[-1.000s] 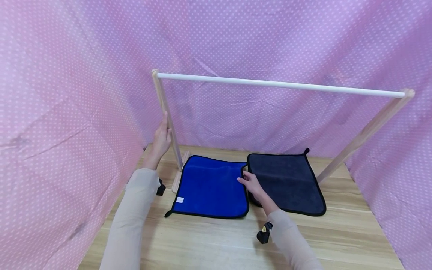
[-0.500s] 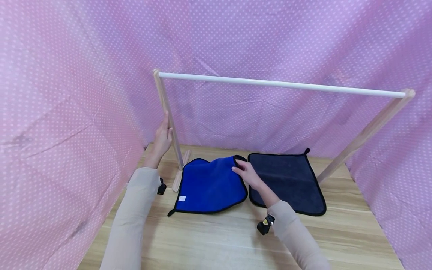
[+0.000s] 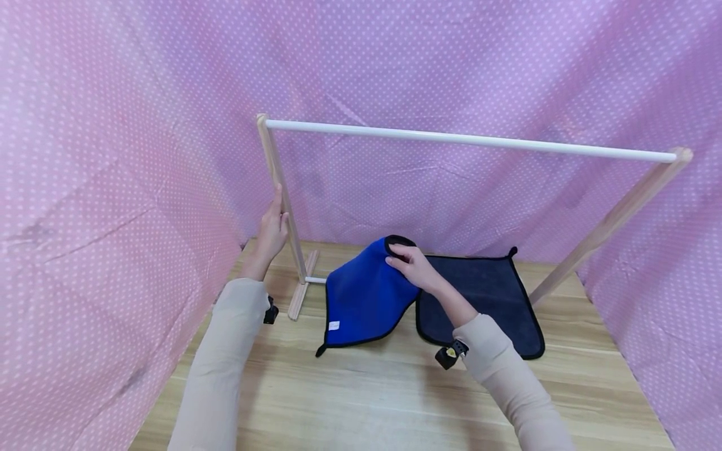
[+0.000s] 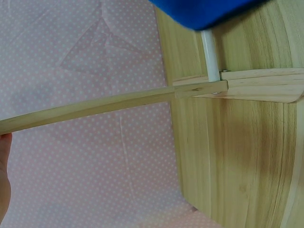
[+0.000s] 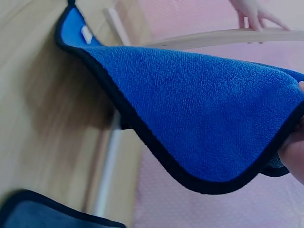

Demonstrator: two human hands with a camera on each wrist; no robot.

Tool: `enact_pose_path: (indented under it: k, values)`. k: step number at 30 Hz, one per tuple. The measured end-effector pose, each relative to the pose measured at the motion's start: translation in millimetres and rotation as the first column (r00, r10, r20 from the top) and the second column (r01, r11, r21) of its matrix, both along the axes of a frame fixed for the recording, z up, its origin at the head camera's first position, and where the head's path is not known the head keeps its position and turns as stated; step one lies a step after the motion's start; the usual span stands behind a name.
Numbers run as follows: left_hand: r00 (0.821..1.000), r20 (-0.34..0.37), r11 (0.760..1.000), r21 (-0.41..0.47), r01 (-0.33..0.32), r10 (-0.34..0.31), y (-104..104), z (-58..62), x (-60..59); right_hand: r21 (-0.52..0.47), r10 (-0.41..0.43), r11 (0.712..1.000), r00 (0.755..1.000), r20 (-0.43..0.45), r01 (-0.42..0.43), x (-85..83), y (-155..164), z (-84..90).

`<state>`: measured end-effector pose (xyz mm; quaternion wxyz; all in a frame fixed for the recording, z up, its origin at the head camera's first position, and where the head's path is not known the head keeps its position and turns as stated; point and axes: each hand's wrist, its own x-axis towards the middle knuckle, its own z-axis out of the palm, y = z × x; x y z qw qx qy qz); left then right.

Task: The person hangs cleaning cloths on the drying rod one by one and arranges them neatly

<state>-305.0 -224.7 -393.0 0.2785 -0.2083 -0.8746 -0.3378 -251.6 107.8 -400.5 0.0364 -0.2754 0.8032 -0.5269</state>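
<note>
My right hand (image 3: 414,266) pinches the black-edged rim of a blue towel (image 3: 366,294), lifting that side so the cloth slopes down to its white label and hanging loop. In the right wrist view the raised blue towel (image 5: 190,109) fills the middle, with fingers and thumb partly showing at the right edge. My left hand (image 3: 272,232) holds the left wooden post (image 3: 293,247) of a drying rack partway up. Part of that hand (image 4: 4,175) shows against the post (image 4: 95,107) in the left wrist view. A dark grey towel (image 3: 479,300) lies flat on the right.
A white rod (image 3: 468,139) spans the rack's top between the left post and the right post (image 3: 615,219). The wooden foot (image 3: 301,294) and a low white bar (image 3: 316,280) sit near the wood-grain table (image 3: 350,407). Pink dotted curtain (image 3: 451,62) encloses the back and sides.
The blue towel has gone from lying flat to being raised at its far right part, shifting right and exposing the low bar. My left hand stays on the post; the grey towel lies still.
</note>
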Motion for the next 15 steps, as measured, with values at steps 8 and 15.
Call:
enact_pose_path:
  k: [8, 15]
  values:
    - [1.0, -0.02, 1.0, -0.008, 0.004, -0.004, 0.2, -0.2, 0.3, 0.025, 0.048, 0.999, 0.993, -0.105, -0.046, -2.6, 12.6, 35.3]
    - [0.998, -0.059, 1.0, 0.0, 0.023, -0.023, -0.7, -2.7, -0.5, 0.136, 0.05, 0.99, 0.992, -0.119, -0.034, -2.5, 27.1, 70.0]
